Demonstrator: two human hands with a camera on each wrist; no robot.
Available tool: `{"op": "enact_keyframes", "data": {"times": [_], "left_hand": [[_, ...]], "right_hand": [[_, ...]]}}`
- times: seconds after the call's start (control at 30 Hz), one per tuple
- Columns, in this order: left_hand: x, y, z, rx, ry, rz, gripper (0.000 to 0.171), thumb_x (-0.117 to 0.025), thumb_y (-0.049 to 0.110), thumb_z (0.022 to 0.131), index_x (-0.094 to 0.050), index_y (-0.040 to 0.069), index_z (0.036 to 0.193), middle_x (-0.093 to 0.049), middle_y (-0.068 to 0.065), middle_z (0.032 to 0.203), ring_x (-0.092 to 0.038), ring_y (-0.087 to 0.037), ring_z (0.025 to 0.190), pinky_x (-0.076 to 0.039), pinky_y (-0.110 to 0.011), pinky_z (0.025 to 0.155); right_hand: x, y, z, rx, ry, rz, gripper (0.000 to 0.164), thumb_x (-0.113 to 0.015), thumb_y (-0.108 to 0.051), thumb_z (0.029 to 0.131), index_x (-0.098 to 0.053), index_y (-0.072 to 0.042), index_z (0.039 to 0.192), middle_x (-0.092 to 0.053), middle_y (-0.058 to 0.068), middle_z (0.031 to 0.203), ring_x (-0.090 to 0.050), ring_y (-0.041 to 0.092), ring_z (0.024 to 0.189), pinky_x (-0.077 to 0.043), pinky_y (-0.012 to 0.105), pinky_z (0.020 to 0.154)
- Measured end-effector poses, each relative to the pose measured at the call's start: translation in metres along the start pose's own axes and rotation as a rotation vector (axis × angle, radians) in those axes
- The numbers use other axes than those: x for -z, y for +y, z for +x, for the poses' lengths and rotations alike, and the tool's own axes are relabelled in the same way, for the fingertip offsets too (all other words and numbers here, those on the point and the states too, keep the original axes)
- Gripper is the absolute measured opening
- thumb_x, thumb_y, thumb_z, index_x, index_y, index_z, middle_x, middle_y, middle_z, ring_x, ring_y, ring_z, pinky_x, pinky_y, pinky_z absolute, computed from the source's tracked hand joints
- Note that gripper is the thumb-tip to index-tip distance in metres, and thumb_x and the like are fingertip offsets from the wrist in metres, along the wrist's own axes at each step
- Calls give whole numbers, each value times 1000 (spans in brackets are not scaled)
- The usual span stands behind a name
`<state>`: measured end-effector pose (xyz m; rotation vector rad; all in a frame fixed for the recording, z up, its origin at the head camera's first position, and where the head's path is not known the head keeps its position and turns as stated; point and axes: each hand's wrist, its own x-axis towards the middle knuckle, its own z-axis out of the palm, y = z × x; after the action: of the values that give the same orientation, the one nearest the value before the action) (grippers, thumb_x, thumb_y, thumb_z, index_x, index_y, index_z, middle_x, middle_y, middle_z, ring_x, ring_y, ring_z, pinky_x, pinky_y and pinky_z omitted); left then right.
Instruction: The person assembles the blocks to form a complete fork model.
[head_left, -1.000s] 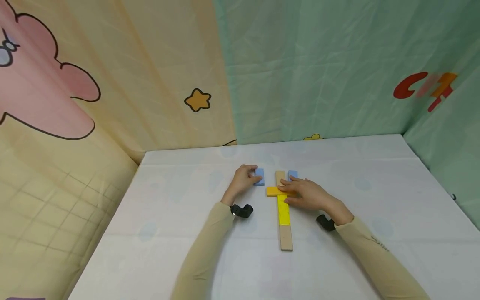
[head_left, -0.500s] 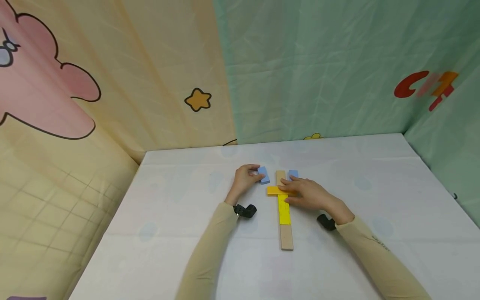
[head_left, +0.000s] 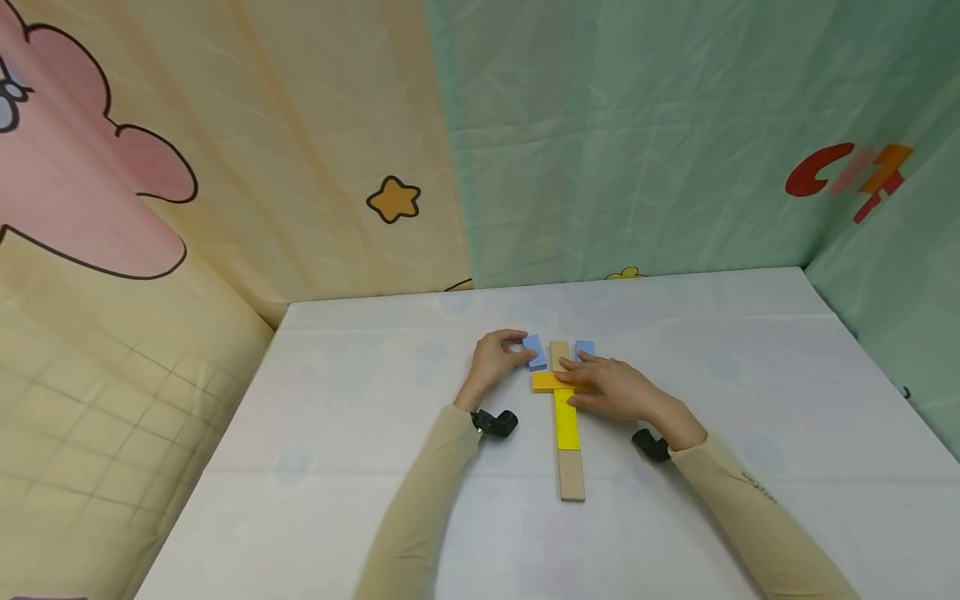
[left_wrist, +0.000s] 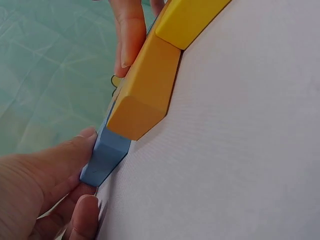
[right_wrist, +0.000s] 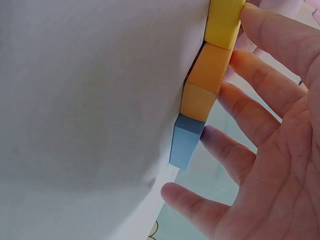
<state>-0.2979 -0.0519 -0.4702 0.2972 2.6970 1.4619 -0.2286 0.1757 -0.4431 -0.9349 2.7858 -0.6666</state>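
Observation:
My left hand (head_left: 497, 358) pinches a small blue block (head_left: 536, 353) between thumb and fingers; the block sits slightly turned, left of the upper tan block (head_left: 559, 353). An orange block (head_left: 543, 383) lies crosswise below, with a yellow block (head_left: 567, 421) running down from its middle. Over the orange block's right part rests my right hand (head_left: 618, 390), fingers spread and partly covering it. In the right wrist view, its fingertips reach the upper edges of the yellow, orange and second blue block (right_wrist: 186, 142). That second blue block is partly hidden by the fingers in the head view.
A lower tan block (head_left: 571, 476) continues the column below the yellow one. All of them lie on a white-covered table (head_left: 300, 533). Behind the table hang a yellow curtain (head_left: 315, 150) and a green curtain (head_left: 630, 150).
My left hand has moved to the right with the blue block, bringing it nearer the upper tan block and turning it a little. My right hand has stayed in place.

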Motion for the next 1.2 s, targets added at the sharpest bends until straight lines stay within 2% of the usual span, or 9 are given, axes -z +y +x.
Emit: {"op": "enact_keyframes", "data": {"times": [0.27, 0.77, 1.2], "left_hand": [[0, -1, 0, -16, -36, 33, 38, -78, 29, 80, -71, 14, 114, -65, 3, 93, -53, -14, 67, -41, -25, 58], [1, -1, -2, -17, -59, 42, 38, -78, 31, 80, -71, 16, 114, -64, 3, 103, -50, -14, 74, -40, -24, 62], [0, -2, -3, -23, -59, 36, 38, -77, 30, 81, -70, 15, 115, -63, 2, 100, -49, -14, 73, -38, -24, 61]], "right_hand": [[0, 1, 0, 1, -4, 6, 49, -64, -30, 91, -54, -11, 135, -43, 7, 143, -28, 38, 135, -24, 67, 98], [0, 1, -1, 8, -2, 2, 48, -65, -30, 91, -55, -11, 135, -43, 9, 143, -28, 39, 134, -24, 66, 99], [0, 2, 0, 18, 2, -4, 48, -65, -29, 91, -55, -11, 134, -44, 10, 142, -28, 40, 134, -25, 65, 99]]}}
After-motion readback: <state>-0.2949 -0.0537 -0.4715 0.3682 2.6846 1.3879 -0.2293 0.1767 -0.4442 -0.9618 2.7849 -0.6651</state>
